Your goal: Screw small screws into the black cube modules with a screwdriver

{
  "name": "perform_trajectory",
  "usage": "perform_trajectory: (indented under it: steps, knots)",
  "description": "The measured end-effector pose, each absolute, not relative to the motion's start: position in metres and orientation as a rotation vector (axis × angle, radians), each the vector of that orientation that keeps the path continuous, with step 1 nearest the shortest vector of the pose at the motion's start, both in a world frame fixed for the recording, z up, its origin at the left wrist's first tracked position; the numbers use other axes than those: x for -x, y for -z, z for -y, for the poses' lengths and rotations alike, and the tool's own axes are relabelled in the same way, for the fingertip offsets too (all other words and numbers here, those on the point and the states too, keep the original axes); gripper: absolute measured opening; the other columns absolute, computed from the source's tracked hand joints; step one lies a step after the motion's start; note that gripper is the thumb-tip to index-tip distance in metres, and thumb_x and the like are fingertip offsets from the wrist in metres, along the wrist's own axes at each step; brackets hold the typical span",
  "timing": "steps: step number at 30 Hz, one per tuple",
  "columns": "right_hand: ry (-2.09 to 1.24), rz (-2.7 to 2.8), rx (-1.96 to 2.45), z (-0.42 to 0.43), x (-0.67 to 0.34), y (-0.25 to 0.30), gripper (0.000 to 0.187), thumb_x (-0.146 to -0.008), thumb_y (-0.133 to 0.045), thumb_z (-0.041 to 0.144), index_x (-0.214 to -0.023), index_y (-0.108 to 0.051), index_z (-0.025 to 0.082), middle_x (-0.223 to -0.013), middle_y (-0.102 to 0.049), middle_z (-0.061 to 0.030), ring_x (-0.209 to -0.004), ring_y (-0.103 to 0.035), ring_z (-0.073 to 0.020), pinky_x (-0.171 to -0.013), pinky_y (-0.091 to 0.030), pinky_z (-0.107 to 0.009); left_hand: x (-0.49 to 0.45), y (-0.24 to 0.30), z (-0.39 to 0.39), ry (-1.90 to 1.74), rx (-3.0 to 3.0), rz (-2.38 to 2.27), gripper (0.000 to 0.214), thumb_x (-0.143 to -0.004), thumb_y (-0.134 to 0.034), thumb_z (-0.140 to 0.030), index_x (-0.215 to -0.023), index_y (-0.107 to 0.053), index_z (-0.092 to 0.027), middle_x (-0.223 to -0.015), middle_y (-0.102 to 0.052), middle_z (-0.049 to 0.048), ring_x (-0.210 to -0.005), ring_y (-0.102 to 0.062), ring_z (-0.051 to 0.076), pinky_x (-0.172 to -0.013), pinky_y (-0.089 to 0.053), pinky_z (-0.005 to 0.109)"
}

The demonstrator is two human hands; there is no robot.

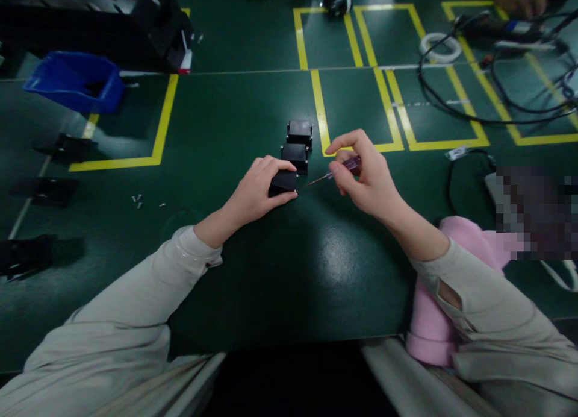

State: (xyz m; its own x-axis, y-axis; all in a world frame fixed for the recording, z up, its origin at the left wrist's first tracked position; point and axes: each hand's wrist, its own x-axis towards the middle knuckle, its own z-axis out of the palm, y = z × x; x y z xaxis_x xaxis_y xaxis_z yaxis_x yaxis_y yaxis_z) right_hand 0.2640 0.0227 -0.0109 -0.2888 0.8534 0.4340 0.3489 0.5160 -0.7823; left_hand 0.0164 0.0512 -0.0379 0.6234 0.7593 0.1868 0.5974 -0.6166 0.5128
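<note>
My left hand (258, 189) is closed around a small black box (283, 184) lying on the green table, thumb and fingers on its near and far sides. Between the fingers of my right hand (366, 175) is a screwdriver (351, 163) with a dark purplish handle. Its thin shaft points left and down, and the tip meets a small screw at the box's right near corner. Just beyond stand two more black boxes, the middle one (294, 153) and the far one (300, 129), in a row with small screws at their corners.
Loose screws (138, 200) lie on the left, below a blue bin (74, 82). Black parts sit along the left edge. A pink cloth item (433, 320) is by my right forearm. Cables (428, 88) and a white tape roll (440, 47) lie far right, near other people's hands.
</note>
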Motion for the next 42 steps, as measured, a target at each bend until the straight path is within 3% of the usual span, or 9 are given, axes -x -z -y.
perform_trajectory:
  steps: [5,8,11,17,22,28,33,38,42]
  knots:
    - [-0.737,1.836,0.995,-0.0226,-0.2629,0.0105,0.012,-0.098,-0.054,0.032,-0.094,-0.052,0.021,-0.069,-0.051,0.0055,-0.055,-0.046,-0.0062,-0.054,-0.034,-0.025,-0.0164,0.0382,-0.052,-0.566,-2.448,-1.066,0.041,-0.092,-0.064,-0.043,-0.125,-0.056,-0.019,-0.119,-0.06,0.0089,-0.111,-0.053,0.027,-0.097,-0.042,0.039]
    - [-0.749,1.838,0.994,-0.0225,-0.2633,0.0118,0.004,-0.098,-0.053,0.025,-0.1,-0.051,0.022,-0.065,-0.047,0.0075,-0.052,-0.042,-0.0061,-0.053,-0.032,-0.026,-0.0163,0.0386,-0.0522,-0.564,-2.443,-1.066,0.041,-0.092,-0.064,-0.043,-0.125,-0.056,-0.019,-0.12,-0.06,0.0087,-0.111,-0.053,0.027,-0.097,-0.042,0.04]
    - [-0.748,1.848,0.982,-0.0226,-0.2635,0.0124,0.01,-0.097,-0.054,0.022,-0.106,-0.05,0.022,-0.063,-0.045,0.0089,-0.05,-0.04,-0.0066,-0.053,-0.032,-0.026,-0.0162,0.039,-0.0522,-0.573,-2.445,-1.063,0.041,-0.092,-0.064,-0.043,-0.124,-0.056,-0.019,-0.119,-0.06,0.0086,-0.111,-0.053,0.027,-0.097,-0.042,0.039]
    - [-0.745,1.837,0.982,-0.023,-0.2635,0.0123,0.011,-0.099,-0.054,0.032,-0.096,-0.053,0.021,-0.072,-0.051,0.0052,-0.056,-0.045,-0.0058,-0.055,-0.034,-0.026,-0.0158,0.0384,-0.0517,-0.572,-2.451,-1.057,0.042,-0.092,-0.064,-0.042,-0.126,-0.056,-0.019,-0.12,-0.06,0.0087,-0.111,-0.053,0.027,-0.096,-0.042,0.039]
    - [-0.749,1.848,0.988,-0.022,-0.2635,0.012,0.012,-0.096,-0.053,0.021,-0.107,-0.051,0.021,-0.065,-0.046,0.0083,-0.051,-0.041,-0.0065,-0.053,-0.033,-0.027,-0.0161,0.0378,-0.0511,-0.554,-2.433,-1.078,0.042,-0.092,-0.064,-0.043,-0.125,-0.056,-0.019,-0.12,-0.059,0.0088,-0.112,-0.053,0.028,-0.097,-0.042,0.04]
    - [-0.768,1.827,1.002,-0.0222,-0.2626,0.0116,0.013,-0.099,-0.053,0.033,-0.094,-0.052,0.022,-0.064,-0.048,0.007,-0.05,-0.043,-0.006,-0.051,-0.032,-0.026,-0.0157,0.0394,-0.0522,-0.561,-2.446,-1.068,0.042,-0.092,-0.064,-0.043,-0.125,-0.056,-0.019,-0.12,-0.06,0.0086,-0.111,-0.053,0.027,-0.096,-0.042,0.04]
    - [-0.742,1.841,0.979,-0.0226,-0.2634,0.0116,0.008,-0.098,-0.052,0.024,-0.105,-0.051,0.022,-0.066,-0.048,0.0078,-0.051,-0.043,-0.0062,-0.053,-0.034,-0.025,-0.0159,0.0392,-0.0525,-0.576,-2.452,-1.058,0.041,-0.092,-0.065,-0.042,-0.125,-0.056,-0.018,-0.119,-0.06,0.009,-0.111,-0.054,0.027,-0.097,-0.042,0.039]
    - [-0.768,1.81,1.007,-0.0229,-0.2624,0.0109,0.018,-0.1,-0.052,0.036,-0.091,-0.053,0.021,-0.059,-0.047,0.0082,-0.046,-0.045,-0.0054,-0.049,-0.031,-0.025,-0.0162,0.038,-0.0512,-0.567,-2.439,-1.064,0.041,-0.092,-0.065,-0.041,-0.125,-0.056,-0.019,-0.121,-0.06,0.0088,-0.112,-0.053,0.027,-0.098,-0.042,0.04]
    - [-0.74,1.818,1.011,-0.0219,-0.2631,0.0103,0.007,-0.099,-0.05,0.027,-0.096,-0.053,0.021,-0.061,-0.046,0.0081,-0.049,-0.043,-0.0064,-0.052,-0.033,-0.026,-0.0161,0.0384,-0.0515,-0.561,-2.442,-1.07,0.041,-0.092,-0.065,-0.042,-0.125,-0.056,-0.019,-0.12,-0.06,0.0085,-0.112,-0.053,0.027,-0.098,-0.042,0.04]
